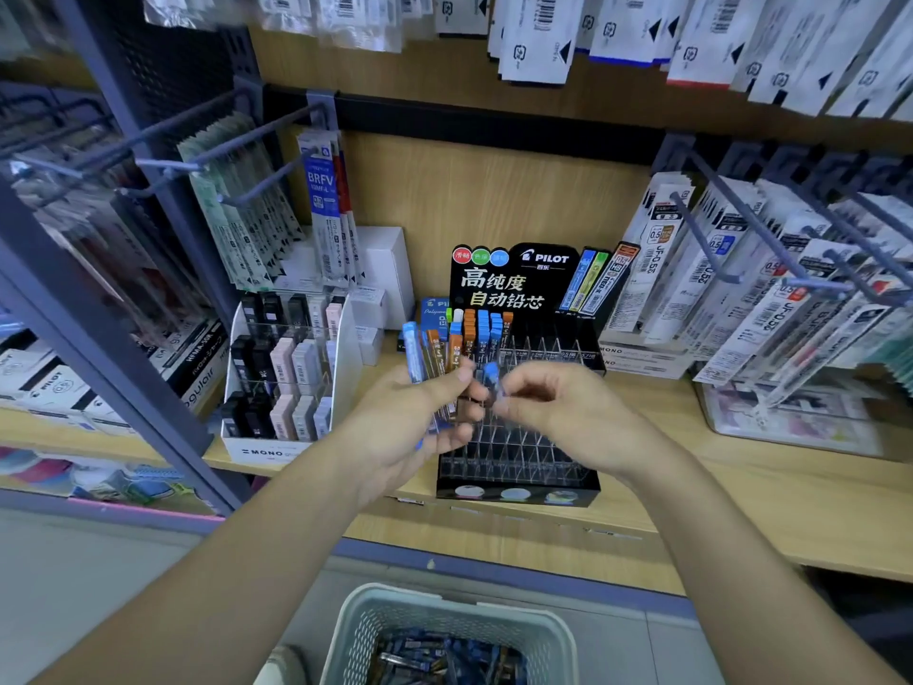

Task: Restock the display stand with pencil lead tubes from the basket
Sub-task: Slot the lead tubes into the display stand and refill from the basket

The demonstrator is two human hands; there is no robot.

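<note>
**Over the stand, both hands busy with lead tubes**

Above the near rows of the black display stand [523, 457], the two hands meet, almost touching. The left hand [410, 422] grips a fanned bundle of tubes [435, 353], blue-capped and orange ones, standing upright out of its curled fingers. The right hand [563, 412] pinches a single blue-capped tube [491, 377] between thumb and fingertips, just right of the bundle; motion blur hides the exact hold.

The stand sits on a wooden shelf [691, 511]. Most of its clear compartments show no tubes; a small cluster of stocked tubes [481, 328] stands in its far left rows, under the header card. At the near edge, below the shelf, a pale mesh basket [365, 635] holds a heap of loose tubes [444, 655].

Left of the stand is a white eraser box [291, 378]; refill packs [741, 289] hang on hooks to the right.
</note>
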